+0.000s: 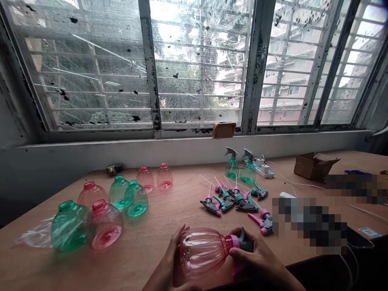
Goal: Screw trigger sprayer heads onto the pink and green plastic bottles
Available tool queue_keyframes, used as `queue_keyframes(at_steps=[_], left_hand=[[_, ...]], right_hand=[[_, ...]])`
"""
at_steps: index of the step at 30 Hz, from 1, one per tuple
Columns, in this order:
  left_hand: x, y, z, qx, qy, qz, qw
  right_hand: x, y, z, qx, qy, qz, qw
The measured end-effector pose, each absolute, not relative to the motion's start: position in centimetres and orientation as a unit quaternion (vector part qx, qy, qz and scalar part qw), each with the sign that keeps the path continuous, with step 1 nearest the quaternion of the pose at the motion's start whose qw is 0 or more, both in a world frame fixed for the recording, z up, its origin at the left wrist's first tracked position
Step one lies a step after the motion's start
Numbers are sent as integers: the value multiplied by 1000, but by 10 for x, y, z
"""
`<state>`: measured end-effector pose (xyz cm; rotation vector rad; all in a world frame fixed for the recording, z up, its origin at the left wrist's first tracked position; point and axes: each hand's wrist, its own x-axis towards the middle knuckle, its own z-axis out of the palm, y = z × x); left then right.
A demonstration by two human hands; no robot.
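Note:
A clear pink spray bottle (pixel 203 250) lies on its side above the table's near edge, its neck pointing right. My left hand (pixel 174 258) is wrapped round its base end. At the neck, my right hand (pixel 253 252) grips a grey and pink trigger spray head (pixel 244 242), whose pink collar sits at the bottle's mouth. The pink trigger hangs below, partly hidden by my fingers. Beyond my right hand lies a loose pink and grey spray head (pixel 264 221). Several more spray heads (pixel 227 201), pink or teal with thin tubes, lie heaped behind it.
Open-mouthed bottles stand at left, among them a green one (pixel 69 230) and a pink one (pixel 104 226), beside a clear plastic bag (pixel 38 234). Two green bottles with spray heads (pixel 233 167) stand near a power strip (pixel 265 171). A cardboard box (pixel 313 166) sits back right.

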<state>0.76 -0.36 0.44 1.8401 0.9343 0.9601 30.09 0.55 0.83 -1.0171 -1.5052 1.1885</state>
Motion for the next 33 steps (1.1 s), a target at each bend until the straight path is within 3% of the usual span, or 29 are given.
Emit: queue_keyframes(at_steps=[8,16,22,29,33], left_hand=[[8,0,9,683,397,382,479],[9,-6,4,734,340,403,428],[8,4,1,652,363,404,529],[12,-9,7,700,331,427,467],[9,-7,12,685,361,406,485]], right_hand=[[301,6,8,-425,-620,470,463],[299,4,9,-430,-614,466,470],[299,5,9,-418,-619,473,468],[300,6,7,-422,-620,475,459],[301,5,6,-429,-623,467,458]])
